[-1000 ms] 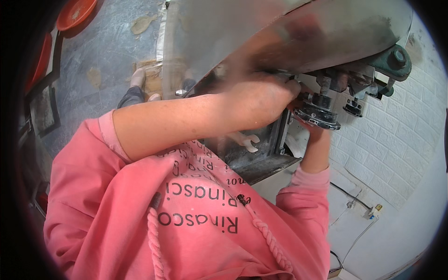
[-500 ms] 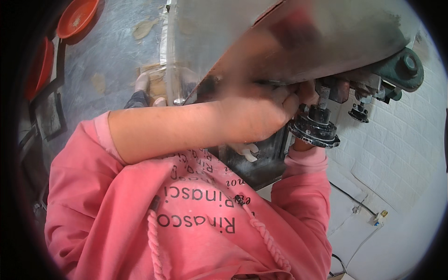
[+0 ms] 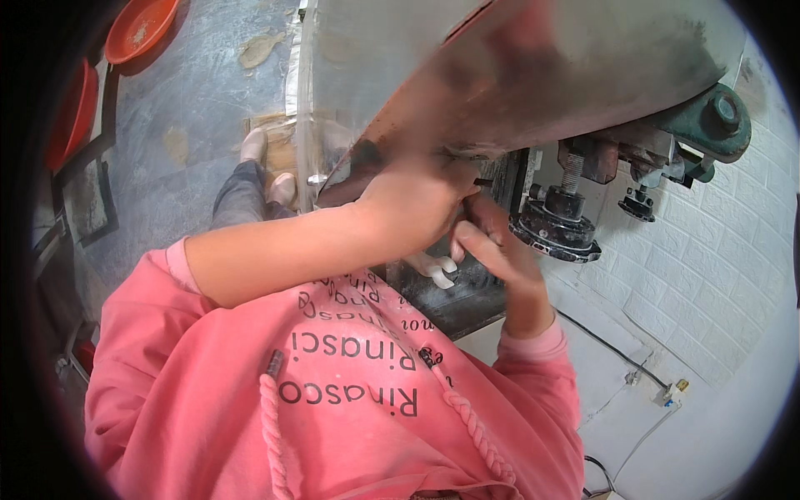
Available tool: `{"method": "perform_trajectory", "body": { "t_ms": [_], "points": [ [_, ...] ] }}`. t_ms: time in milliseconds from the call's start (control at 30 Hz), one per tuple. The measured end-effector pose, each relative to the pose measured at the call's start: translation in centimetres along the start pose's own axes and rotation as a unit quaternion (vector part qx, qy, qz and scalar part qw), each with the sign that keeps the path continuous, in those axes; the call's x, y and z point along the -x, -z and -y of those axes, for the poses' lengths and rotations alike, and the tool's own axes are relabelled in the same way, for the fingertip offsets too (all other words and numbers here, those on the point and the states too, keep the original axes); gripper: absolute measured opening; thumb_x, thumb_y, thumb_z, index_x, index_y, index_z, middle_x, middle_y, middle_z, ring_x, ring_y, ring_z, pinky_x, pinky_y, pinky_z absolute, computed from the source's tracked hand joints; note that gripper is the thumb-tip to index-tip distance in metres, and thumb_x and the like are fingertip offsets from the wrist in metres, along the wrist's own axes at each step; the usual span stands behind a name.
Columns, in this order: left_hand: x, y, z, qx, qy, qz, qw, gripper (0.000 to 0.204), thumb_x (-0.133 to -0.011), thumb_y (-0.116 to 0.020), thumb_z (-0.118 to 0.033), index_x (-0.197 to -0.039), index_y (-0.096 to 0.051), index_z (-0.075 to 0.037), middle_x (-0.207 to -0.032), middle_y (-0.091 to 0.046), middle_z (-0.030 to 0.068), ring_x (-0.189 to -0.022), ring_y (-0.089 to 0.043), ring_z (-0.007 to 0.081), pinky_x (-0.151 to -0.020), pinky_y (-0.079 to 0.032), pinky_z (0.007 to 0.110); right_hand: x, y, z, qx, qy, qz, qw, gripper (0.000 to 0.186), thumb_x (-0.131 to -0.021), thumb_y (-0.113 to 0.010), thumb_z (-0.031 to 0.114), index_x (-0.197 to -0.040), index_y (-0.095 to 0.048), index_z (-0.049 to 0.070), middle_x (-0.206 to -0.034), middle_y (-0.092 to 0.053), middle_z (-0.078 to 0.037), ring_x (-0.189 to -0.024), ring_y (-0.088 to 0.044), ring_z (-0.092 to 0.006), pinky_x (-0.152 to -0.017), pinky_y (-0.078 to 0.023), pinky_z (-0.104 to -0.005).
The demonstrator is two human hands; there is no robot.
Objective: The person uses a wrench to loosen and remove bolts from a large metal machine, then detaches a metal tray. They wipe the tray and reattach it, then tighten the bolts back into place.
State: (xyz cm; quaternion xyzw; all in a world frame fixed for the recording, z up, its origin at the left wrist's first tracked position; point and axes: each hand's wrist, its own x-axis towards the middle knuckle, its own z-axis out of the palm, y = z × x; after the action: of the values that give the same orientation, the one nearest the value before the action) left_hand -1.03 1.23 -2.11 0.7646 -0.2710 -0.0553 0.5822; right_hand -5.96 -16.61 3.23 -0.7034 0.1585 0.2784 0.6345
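Observation:
My left hand [image 3: 421, 200] is bent inward under the lower edge of a large grey metal cover [image 3: 617, 75], its fingers curled and partly blurred. Just right of it, my right hand [image 3: 497, 242] is closed, its fingers folded against the left hand's fingertips. What the two hands hold between them, if anything, is too small or hidden to name. A short dark tip [image 3: 482, 182] shows beside the left fingers. Right of my right hand is a black round knob [image 3: 557, 225] on a threaded rod, apart from it.
A smaller black knob [image 3: 637, 205] and a green bracket [image 3: 722, 121] with a bolt are at the right. Pale curved pieces [image 3: 442, 272] show below the hands. Orange basins [image 3: 140, 32] stand far left. A cable [image 3: 612, 346] runs along the white wall.
My right hand has come out from behind the black knob, moving left and down. My left hand has drawn back left, away from the knob.

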Motion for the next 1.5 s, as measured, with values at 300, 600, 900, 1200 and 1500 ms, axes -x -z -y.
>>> {"method": "perform_trajectory", "body": {
  "t_ms": [300,600,900,1200,1500],
  "points": [
    [1.6,2.0,-1.6,0.043,0.110,0.008,0.993,0.017,-0.084,-0.061,-0.017,-0.091,-0.059,-0.002,-0.073,-0.060,0.0152,-0.064,-0.061,0.0306,-0.059,-0.048,0.037,-0.3,-7.2,-3.4,-0.329,0.117,-0.119,0.930,0.019,-0.095,-0.050,0.020,-0.105,-0.052,0.004,-0.107,-0.054,-0.007,-0.099,-0.050,-0.0165,-0.089,-0.038,-0.0298],
    [4.4,3.3,0.2,0.350,0.345,0.225,0.841,0.023,-0.095,-0.050,-0.018,-0.083,-0.060,-0.001,-0.064,-0.051,-0.0003,-0.055,-0.047,0.0071,-0.049,-0.039,0.023,-1.1,-9.5,-4.0,-0.398,0.126,-0.169,0.893,0.022,-0.095,-0.052,0.023,-0.104,-0.052,0.002,-0.096,-0.053,-0.005,-0.074,-0.049,-0.0135,-0.066,-0.043,-0.0270],
    [1.6,6.8,-1.2,0.203,0.245,0.107,0.942,0.035,-0.094,-0.052,-0.027,-0.072,-0.059,0.000,-0.053,-0.049,0.0004,-0.044,-0.045,0.0071,-0.040,-0.038,0.025,-2.6,-5.4,-1.7,-0.229,0.238,-0.156,0.931,0.021,-0.094,-0.052,0.018,-0.098,-0.055,-0.002,-0.068,-0.058,-0.010,-0.053,-0.051,-0.0164,-0.049,-0.043,-0.0290],
    [1.9,5.7,-1.7,0.118,0.171,-0.001,0.978,0.031,-0.094,-0.053,-0.023,-0.076,-0.057,0.001,-0.053,-0.055,0.0055,-0.045,-0.054,0.0112,-0.042,-0.042,0.028,-3.4,-5.5,-0.8,-0.231,0.296,-0.158,0.913,0.019,-0.092,-0.057,0.017,-0.097,-0.056,-0.002,-0.070,-0.061,-0.012,-0.051,-0.055,-0.0201,-0.047,-0.046,-0.0292],
    [1.9,5.3,-1.4,0.090,0.120,-0.077,0.986,0.022,-0.084,-0.060,-0.017,-0.074,-0.056,0.002,-0.066,-0.057,0.0223,-0.065,-0.058,0.0410,-0.056,-0.047,0.044,-3.8,-5.7,-1.3,-0.244,0.320,-0.188,0.896,0.017,-0.092,-0.056,0.014,-0.101,-0.055,-0.001,-0.079,-0.065,-0.014,-0.060,-0.062,-0.0236,-0.052,-0.052,-0.0338]
  ]
}}
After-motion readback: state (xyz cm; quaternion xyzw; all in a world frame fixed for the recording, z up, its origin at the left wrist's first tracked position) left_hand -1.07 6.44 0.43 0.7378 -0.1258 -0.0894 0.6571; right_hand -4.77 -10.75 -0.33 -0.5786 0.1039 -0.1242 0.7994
